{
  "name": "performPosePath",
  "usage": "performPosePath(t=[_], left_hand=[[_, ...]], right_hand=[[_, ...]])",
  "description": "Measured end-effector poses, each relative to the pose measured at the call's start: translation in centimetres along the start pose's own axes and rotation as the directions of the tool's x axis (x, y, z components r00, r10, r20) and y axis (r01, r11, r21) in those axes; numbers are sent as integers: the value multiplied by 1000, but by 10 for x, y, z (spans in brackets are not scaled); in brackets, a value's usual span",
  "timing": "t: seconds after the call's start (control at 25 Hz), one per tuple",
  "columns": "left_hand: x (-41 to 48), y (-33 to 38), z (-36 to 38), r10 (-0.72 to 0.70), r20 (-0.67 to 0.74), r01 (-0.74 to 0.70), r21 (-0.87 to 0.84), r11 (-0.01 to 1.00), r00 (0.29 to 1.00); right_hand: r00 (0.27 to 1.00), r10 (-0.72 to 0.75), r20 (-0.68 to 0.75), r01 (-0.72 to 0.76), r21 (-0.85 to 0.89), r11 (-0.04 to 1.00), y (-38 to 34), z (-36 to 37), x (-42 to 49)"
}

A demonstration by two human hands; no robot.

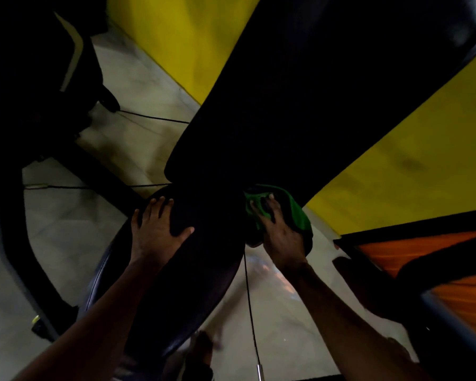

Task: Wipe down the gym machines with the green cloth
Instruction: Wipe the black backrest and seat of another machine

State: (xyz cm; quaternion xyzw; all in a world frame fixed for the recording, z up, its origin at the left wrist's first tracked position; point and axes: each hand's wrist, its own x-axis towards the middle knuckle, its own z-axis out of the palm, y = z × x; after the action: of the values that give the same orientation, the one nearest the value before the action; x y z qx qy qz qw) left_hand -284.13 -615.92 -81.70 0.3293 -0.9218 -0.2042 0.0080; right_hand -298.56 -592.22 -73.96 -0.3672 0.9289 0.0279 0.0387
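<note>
1. Pressing against the side of the black padded surface [204, 257], the green cloth [297, 215] was found at centre right of the frame.
2. It was covered by the right grip [282, 235], fingers spread and fairly straight, not closed round it.
3. The left grip [160, 229] was laid flat on the padding, holding nothing.
4. The cloth was judged soft, light and limp, best gathered at its bunched middle.

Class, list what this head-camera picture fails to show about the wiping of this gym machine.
- Head view: the right hand has its thumb hidden in the green cloth, so whether it grips or presses flat is unclear.
- Head view: the back pad is too dark to judge clean or dirty, and the top edge cuts it off.
- Head view: the left machine frame is dark and blurred.
</note>
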Motion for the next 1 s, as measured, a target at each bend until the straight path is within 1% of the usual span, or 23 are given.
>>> performPosePath(t=[0.12, 0.2, 0.28, 0.32, 0.36, 0.44, 0.48, 0.52, 0.56, 0.6, 0.64, 0.68, 0.76, 0.8, 0.88, 0.96, 1.0], left_hand=[[0, -1, 0, 22, 10, -22, 25, 999, 1000], [-1, -1, 1, 28, 11, -29, 43, 999, 1000], [0, -3, 3, 22, 11, -22, 51, 998, 1000], [0, -3, 3, 14, 12, -15, 45, 999, 1000], [1, -3, 3, 7, 15, -7, 38, 999, 1000], [4, -4, 3, -11, 25, 10, 28, 1000, 1000], [4, -3, 3, -19, 33, 18, 27, 999, 999], [4, -1, 1, -29, 41, 28, 22, 999, 999], [4, 3, -2, -50, 55, 49, 16, 999, 997], [5, 8, -5, -82, 75, 81, 13, 997, 994], [6, 13, -8, -114, 103, 113, 18, 993, 988], [10, 18, -11, -134, 136, 131, 29, 991, 982], [17, 29, -16, -144, 187, 140, 36, 989, 972], [21, 34, -18, -123, 186, 126, -3, 992, 975], [30, 54, -29, -2, 134, 24, -163, 986, 991], [46, 83, -51, 157, 12, -144, -337, 930, 988], [58, 100, -67, 234, -71, -243, -391, 888, 970]], right_hand=[[966, 21, -257, 5, 98, 995, 12, -7, 7], [943, 32, -331, 11, 128, 992, 12, 3, 6], [917, 153, -367, -67, 238, 969, -1, 21, 2], [893, 254, -371, -139, 308, 941, -11, 30, 1], [853, 354, -383, -203, 382, 902, -22, 39, 2], [780, 498, -378, -271, 514, 814, -39, 47, 6], [747, 564, -352, -280, 602, 747, -44, 46, 7], [701, 644, -306, -278, 715, 642, -46, 45, 8], [645, 723, -246, -266, 815, 515, -46, 40, 8], [606, 771, -196, -245, 876, 415, -47, 37, 7], [585, 794, -167, -236, 901, 364, -49, 33, 7], [572, 803, -167, -230, 907, 352, -50, 30, 6], [565, 797, -215, -205, 899, 388, -48, 19, 9], [552, 797, -247, -193, 891, 410, -44, 11, 14], [512, 802, -308, -143, 890, 433, -31, -13, 30], [483, 797, -363, -77, 889, 452, -18, -45, 45], [479, 784, -395, -51, 879, 474, -13, -59, 49]])
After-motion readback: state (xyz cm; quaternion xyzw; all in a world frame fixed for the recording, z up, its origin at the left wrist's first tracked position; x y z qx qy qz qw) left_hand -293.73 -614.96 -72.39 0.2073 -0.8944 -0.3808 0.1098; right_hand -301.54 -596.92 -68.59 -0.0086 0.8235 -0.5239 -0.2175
